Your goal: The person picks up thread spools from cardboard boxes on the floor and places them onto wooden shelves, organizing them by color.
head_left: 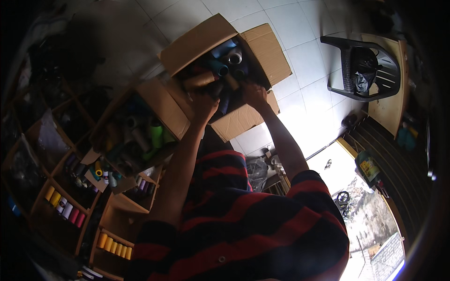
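An open cardboard box in front of me is filled with thread cones. Among them are a teal cone, a cone with a pale metallic-looking end, a tan cone and several dark ones. My left hand reaches over the near left side, its fingers curled down beside a dark cone. At the near right corner is my right hand, fingers bent inward close to a small tan cone. Shadow hides both sets of fingertips, so what they grip cannot be made out.
To the left stands a second box with a green cone and others. Wooden shelves hold rows of yellow, white and pink spools. A black plastic chair with a dark bag stands right, beyond the tiled floor. A bright doorway lies lower right.
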A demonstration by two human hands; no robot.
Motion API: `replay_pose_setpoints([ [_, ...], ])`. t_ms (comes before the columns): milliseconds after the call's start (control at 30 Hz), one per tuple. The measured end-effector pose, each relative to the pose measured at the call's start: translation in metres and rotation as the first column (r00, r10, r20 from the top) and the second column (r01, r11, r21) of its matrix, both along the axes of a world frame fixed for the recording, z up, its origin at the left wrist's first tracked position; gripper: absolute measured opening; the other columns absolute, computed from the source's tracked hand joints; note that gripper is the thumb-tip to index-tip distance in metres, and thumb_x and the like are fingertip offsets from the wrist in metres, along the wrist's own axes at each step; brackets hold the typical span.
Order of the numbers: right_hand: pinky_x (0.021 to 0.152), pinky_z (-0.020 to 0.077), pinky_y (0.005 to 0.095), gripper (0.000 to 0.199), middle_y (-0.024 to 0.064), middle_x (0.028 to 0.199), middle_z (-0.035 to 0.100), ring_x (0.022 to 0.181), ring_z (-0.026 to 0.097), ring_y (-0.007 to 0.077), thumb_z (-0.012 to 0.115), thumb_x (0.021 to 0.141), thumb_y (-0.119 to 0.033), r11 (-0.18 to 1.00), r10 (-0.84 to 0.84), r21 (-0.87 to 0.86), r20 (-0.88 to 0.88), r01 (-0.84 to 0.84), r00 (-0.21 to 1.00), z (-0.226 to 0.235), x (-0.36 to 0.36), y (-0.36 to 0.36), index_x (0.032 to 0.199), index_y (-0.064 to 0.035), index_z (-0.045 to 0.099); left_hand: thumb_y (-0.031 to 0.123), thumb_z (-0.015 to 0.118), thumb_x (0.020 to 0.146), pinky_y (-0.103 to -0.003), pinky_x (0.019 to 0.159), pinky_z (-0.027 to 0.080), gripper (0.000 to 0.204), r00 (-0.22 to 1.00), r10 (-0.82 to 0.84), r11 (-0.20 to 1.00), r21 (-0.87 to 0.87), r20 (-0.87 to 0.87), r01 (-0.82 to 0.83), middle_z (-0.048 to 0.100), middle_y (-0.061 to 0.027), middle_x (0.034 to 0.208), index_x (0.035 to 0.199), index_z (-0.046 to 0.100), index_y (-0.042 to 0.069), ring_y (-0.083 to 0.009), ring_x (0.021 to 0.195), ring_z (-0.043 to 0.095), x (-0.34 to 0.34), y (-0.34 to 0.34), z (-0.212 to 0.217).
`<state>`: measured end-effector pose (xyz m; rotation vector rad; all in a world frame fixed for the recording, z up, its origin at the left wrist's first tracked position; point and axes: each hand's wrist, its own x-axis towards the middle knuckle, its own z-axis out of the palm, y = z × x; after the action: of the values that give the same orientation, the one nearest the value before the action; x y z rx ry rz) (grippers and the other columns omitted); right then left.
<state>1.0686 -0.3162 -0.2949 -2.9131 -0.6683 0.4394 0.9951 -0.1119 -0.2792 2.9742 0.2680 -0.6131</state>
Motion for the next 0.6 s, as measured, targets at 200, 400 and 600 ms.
replay_pose_setpoints([
  [200, 0.072, 0.0537, 0.0416, 0.026, 0.0132, 0.091, 0.068, 0.086, 0.067, 0.0308, 0.058, 0.08, -0.017, 0.935, -0.222, 0.232, -0.212, 0.27, 0.952, 0.006, 0.018, 0.001, 0.104, -0.0133, 0.066, 0.052, 0.051, 0.088, -0.04, 0.083, 0.046, 0.058, 0.876, 0.27, 0.722, -0.518, -0.4, -0.459, 0.063, -0.0201, 0.103, 0.11, 0.058, -0.001, -0.0307, 0.097, 0.062, -0.014, 0.045, 0.009],
  [400, 0.073, 0.0514, 0.0425, 0.015, 0.0176, 0.088, 0.066, 0.079, 0.065, 0.0358, 0.058, 0.081, -0.008, 0.77, -0.195, 0.626, 0.048, 0.122, 0.98, 0.034, 0.015, 0.024, 0.092, -0.0024, 0.066, 0.035, 0.051, 0.092, -0.033, 0.08, 0.044, 0.048, 0.629, 0.602, 0.077, -0.748, -0.492, -0.659, 0.06, -0.0099, 0.106, 0.123, 0.05, -0.001, -0.0181, 0.092, 0.058, -0.089, 0.087, 0.127],
  [600, 0.069, 0.0496, 0.0268, 0.014, 0.0093, 0.084, 0.067, 0.075, 0.064, 0.0149, 0.055, 0.09, -0.005, 0.541, 0.124, 0.825, -0.269, 0.163, 0.955, 0.136, -0.034, 0.139, 0.098, -0.0003, 0.065, 0.024, 0.055, 0.091, -0.031, 0.083, 0.045, 0.057, 0.335, 0.822, -0.271, -0.833, -0.461, -0.483, 0.059, -0.0061, 0.11, 0.139, 0.037, 0.0, -0.015, 0.095, 0.056, -0.193, 0.12, 0.163],
])
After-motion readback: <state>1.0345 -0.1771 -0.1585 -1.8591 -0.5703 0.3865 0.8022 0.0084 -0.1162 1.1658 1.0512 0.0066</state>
